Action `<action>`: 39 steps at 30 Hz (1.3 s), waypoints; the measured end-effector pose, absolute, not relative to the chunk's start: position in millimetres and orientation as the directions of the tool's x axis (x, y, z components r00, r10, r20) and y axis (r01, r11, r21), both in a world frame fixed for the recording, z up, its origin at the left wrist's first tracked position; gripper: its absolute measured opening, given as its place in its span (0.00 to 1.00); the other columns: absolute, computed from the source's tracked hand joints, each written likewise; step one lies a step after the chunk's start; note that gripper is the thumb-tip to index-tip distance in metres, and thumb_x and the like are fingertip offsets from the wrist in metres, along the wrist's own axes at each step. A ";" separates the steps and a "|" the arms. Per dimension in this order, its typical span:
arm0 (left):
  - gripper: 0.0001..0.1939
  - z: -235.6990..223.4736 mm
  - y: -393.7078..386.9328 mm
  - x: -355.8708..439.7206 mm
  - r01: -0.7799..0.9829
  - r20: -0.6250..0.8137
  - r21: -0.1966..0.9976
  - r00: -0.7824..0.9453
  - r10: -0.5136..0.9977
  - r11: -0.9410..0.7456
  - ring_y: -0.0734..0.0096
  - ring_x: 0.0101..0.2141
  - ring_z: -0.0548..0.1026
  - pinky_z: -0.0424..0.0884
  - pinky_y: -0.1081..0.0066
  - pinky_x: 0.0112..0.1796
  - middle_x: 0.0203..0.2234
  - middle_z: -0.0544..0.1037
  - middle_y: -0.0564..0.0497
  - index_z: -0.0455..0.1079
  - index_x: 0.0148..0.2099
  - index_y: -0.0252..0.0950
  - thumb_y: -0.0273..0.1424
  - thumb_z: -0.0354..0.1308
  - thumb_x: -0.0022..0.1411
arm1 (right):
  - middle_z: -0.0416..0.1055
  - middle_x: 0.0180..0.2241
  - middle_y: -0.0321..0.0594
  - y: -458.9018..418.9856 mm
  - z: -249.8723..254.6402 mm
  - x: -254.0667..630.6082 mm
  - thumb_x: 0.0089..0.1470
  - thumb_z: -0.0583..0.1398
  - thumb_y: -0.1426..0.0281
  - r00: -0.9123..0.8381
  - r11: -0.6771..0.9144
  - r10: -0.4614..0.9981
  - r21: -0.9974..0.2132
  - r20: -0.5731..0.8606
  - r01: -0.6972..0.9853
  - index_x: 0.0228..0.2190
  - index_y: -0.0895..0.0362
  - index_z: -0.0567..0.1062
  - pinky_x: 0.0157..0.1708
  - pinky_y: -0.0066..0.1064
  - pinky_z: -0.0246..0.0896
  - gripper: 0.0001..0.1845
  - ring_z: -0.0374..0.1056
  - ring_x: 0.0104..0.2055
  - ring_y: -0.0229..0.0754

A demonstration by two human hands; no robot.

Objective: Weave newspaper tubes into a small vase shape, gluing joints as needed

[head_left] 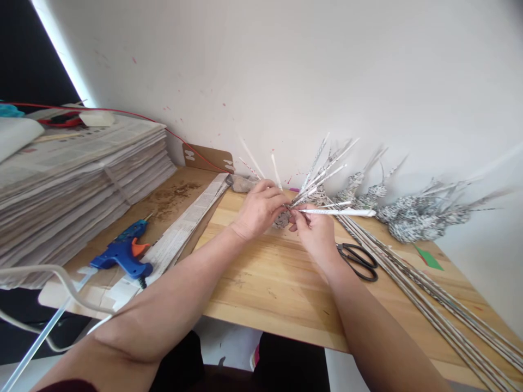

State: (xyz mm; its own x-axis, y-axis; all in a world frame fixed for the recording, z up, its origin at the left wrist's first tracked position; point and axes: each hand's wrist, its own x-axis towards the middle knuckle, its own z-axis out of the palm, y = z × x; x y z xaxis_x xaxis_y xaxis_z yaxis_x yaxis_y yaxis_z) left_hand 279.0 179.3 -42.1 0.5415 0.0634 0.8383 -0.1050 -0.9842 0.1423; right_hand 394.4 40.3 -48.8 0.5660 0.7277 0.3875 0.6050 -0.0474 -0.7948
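Observation:
A small woven newspaper piece [281, 219] is between my two hands over the wooden table. Several rolled paper tubes [322, 177] fan up and outward from it. My left hand [261, 207] is closed around its left side, fingers bent over the top. On the right, my right hand [312, 226] pinches a paper tube [343, 212] near the weave, and that tube's loose end points right. The underside of the woven piece is partly hidden by my fingers. Black-handled scissors [359, 261] lie just right of my right wrist.
Long paper tubes [425, 294] run along the table's right side. Finished-looking woven pieces [417, 218] stand by the wall. At left are a blue glue gun [125, 253], newspaper strips [183, 228] and a tall newspaper stack [90, 179]. A green scrap [429, 258] lies at right.

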 end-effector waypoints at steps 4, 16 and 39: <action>0.13 -43.9 176.9 280.8 -0.219 0.805 0.199 0.592 0.032 -0.955 0.65 0.43 0.73 0.69 0.65 0.47 0.40 0.79 0.46 0.73 0.52 0.36 0.24 0.53 0.67 | 0.78 0.25 0.39 40.2 -49.0 394.9 0.58 0.58 0.63 0.570 -0.058 0.727 -0.793 0.383 0.606 0.34 0.55 0.74 0.23 0.31 0.69 0.09 0.76 0.22 0.44; 0.07 -48.8 177.9 282.1 -0.153 0.688 0.437 0.691 0.220 -0.886 0.67 0.38 0.74 0.69 0.70 0.41 0.35 0.74 0.48 0.77 0.42 0.36 0.26 0.58 0.64 | 0.78 0.26 0.40 39.3 -47.4 390.3 0.59 0.59 0.59 0.543 0.001 0.732 -0.797 0.413 0.605 0.36 0.57 0.77 0.24 0.32 0.71 0.14 0.75 0.22 0.42; 0.11 -48.3 189.1 284.7 -0.114 0.264 0.958 0.704 0.659 -0.261 0.71 0.30 0.73 0.71 0.72 0.31 0.28 0.77 0.50 0.76 0.37 0.31 0.35 0.63 0.58 | 0.74 0.25 0.37 33.1 -45.7 372.9 0.62 0.58 0.58 0.501 0.111 0.645 -0.719 0.577 0.686 0.34 0.55 0.76 0.26 0.30 0.67 0.14 0.70 0.23 0.38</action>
